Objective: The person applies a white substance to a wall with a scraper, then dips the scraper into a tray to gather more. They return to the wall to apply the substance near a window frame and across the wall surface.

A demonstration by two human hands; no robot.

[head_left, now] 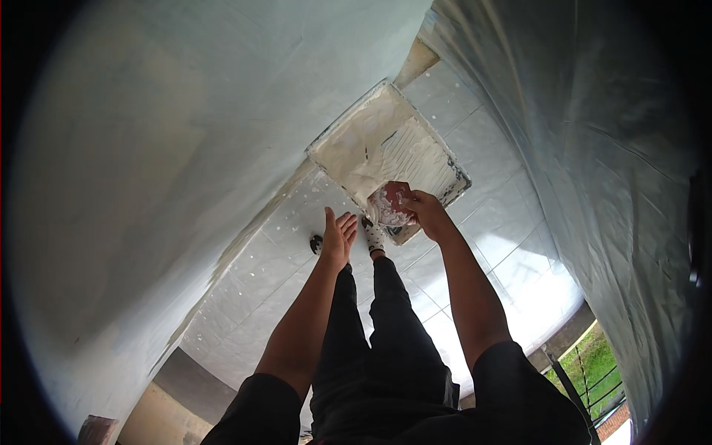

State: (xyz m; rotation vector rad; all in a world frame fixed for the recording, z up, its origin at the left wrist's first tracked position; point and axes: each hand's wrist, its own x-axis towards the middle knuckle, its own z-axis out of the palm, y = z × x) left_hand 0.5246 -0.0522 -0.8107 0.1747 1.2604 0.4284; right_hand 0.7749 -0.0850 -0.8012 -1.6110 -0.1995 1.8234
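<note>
My right hand grips a flat reddish-brown scraper by its edge, fingers and thumb closed on it. White paste is smeared over much of its face. The scraper overlaps the near corner of a paint tray, whose ribbed slope and well are coated with thick off-white paste. To the left, my left hand hangs open beside the tray with its fingers stretched out and nothing in it.
A pale wall rises on the left, and plastic sheeting hangs on the right. Light floor tiles carry white specks. My spotted shoe stands close to the tray. A railing with grass beyond is at lower right.
</note>
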